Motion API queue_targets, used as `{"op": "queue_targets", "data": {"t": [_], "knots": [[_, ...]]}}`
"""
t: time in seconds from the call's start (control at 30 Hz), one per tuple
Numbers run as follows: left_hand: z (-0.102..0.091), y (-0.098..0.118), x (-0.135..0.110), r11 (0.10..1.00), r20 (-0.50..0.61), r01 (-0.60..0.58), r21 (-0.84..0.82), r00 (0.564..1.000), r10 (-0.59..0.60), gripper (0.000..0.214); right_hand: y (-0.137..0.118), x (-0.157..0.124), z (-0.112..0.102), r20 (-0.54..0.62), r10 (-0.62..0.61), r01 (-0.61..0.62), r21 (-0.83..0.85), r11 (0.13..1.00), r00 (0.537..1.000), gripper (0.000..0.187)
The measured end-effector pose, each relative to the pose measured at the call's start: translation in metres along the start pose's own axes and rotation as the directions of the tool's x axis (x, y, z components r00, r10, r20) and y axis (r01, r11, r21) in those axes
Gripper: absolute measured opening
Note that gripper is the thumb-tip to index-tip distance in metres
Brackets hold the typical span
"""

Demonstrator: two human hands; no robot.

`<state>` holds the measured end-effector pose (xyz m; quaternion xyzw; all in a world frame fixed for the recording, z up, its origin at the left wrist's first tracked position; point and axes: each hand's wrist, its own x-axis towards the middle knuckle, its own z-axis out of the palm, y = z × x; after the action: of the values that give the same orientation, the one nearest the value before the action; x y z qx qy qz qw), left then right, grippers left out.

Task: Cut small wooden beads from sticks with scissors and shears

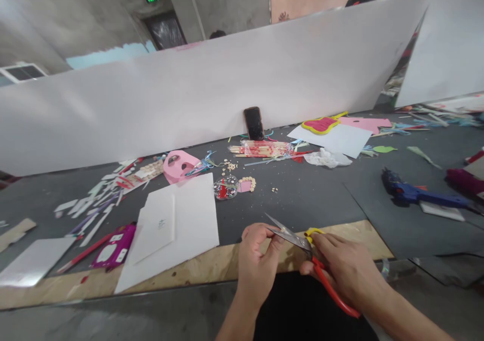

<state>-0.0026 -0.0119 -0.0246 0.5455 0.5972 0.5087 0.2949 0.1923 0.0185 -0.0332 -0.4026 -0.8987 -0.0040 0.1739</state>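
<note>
Work with scissors (302, 241) near the body.
Grasping red handles in right hand (350, 273), with blades parted; pinching fingers of left hand (257, 260) shut against the blades, probably to steady the yellow piece (313, 231) beside right fingertips.

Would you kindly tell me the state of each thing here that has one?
scissors: blades parted
right hand: shut on scissors
left hand: pinched shut beside blades
phone: propped upright, screen dark
glue gun: lying flat, untouched
</note>
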Motion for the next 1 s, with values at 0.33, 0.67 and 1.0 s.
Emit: {"op": "queue_targets", "data": {"t": [0.33,0.67,1.0], "knots": [[0.006,-0.007,-0.001,0.999,-0.063,-0.003,0.042,0.998,0.006,0.014,0.001,-0.003,0.003,0.034,0.062,-0.062,0.001,0.998,0.997,0.021],[0.0,-0.011,0.002,0.996,-0.03,-0.025,-0.088,0.999,0.023,0.01,-0.003,0.007,0.0,0.056,0.058,-0.062,0.078,0.995,0.997,0.033],[-0.002,-0.006,0.006,1.0,0.021,-0.013,0.017,1.0,0.012,0.013,0.008,0.009,0.006,-0.016,0.249,-0.22,0.413,0.884,0.968,0.017]]}}
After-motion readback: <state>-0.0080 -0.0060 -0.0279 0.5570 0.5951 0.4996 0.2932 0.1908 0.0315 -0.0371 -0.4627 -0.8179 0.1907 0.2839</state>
